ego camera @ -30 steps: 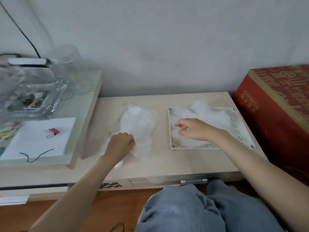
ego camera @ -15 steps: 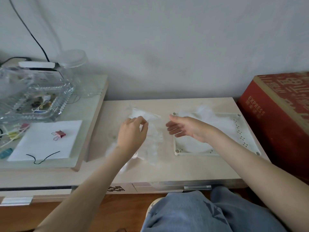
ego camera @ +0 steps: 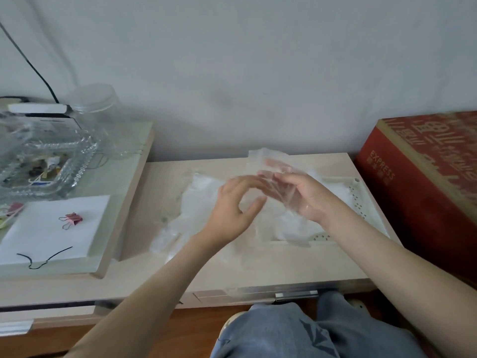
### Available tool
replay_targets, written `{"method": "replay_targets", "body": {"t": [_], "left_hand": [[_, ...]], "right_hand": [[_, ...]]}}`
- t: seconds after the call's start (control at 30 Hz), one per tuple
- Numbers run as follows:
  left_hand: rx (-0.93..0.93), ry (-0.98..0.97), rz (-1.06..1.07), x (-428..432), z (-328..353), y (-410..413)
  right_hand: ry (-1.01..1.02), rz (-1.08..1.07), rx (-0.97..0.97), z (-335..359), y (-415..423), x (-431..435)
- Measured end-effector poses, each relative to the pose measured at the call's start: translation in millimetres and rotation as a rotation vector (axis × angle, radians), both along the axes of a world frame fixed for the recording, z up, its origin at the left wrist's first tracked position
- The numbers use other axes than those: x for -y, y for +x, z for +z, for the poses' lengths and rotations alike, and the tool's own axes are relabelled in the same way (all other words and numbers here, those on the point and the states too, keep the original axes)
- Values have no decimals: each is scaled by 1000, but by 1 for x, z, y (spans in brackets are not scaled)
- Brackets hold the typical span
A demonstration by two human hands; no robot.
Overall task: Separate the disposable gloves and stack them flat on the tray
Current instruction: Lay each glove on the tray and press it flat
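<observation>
Head view: both hands are up at centre frame, above the table [ego camera: 296, 267]! The right hand [ego camera: 305, 200] grips a clear glove [ego camera: 268, 157], film draped over its loosely curled fingers. The left hand [ego camera: 232, 205] curls at the glove's edge, thumb apart from fingers, and blur hides any pinch. A loose heap of gloves [ego camera: 196, 202] lies centre-left, with the tray [ego camera: 322, 238] to the right.

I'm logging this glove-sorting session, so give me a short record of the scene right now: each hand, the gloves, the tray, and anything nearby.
left hand: pinches the held glove's near edge
right hand: palm up under the held glove; grip blurred
held glove: clear film, lifted between both hands
loose gloves: crumpled pile on the table, left of the tray
tray: white, perforated, gloves lying in it
nearby: red box right of the tray; binder clip far left
</observation>
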State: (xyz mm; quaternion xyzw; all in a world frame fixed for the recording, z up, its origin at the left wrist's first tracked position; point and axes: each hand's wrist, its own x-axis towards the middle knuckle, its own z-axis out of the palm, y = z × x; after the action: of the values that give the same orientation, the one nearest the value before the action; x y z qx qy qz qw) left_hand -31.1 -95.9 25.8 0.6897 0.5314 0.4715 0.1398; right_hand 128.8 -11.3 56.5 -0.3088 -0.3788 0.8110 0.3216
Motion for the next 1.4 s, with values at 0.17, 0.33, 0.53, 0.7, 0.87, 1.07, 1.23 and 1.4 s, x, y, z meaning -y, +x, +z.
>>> {"method": "replay_targets", "body": {"t": [0.17, 0.33, 0.53, 0.7, 0.87, 1.07, 1.23, 1.4], "left_hand": [[737, -584, 151, -20, 7, 2], [766, -803, -167, -35, 4, 7], [981, -747, -217, -46, 2, 12], [1148, -682, -250, -55, -6, 14], [1048, -759, -148, -63, -11, 18], [682, -821, -343, -76, -5, 32], [604, -813, -347, -81, -7, 36], [661, -765, -255, -80, -11, 30]], "right_hand": [[61, -14, -80, -2, 28, -1], [60, -42, -88, -5, 44, -3], [64, -101, -106, -12, 65, -5], [19, -137, -125, -17, 83, -10], [34, -152, -119, -21, 90, -12], [67, -76, -72, -22, 94, -17], [45, -160, -116, -25, 100, -22], [14, -265, -115, -32, 108, -23]]}}
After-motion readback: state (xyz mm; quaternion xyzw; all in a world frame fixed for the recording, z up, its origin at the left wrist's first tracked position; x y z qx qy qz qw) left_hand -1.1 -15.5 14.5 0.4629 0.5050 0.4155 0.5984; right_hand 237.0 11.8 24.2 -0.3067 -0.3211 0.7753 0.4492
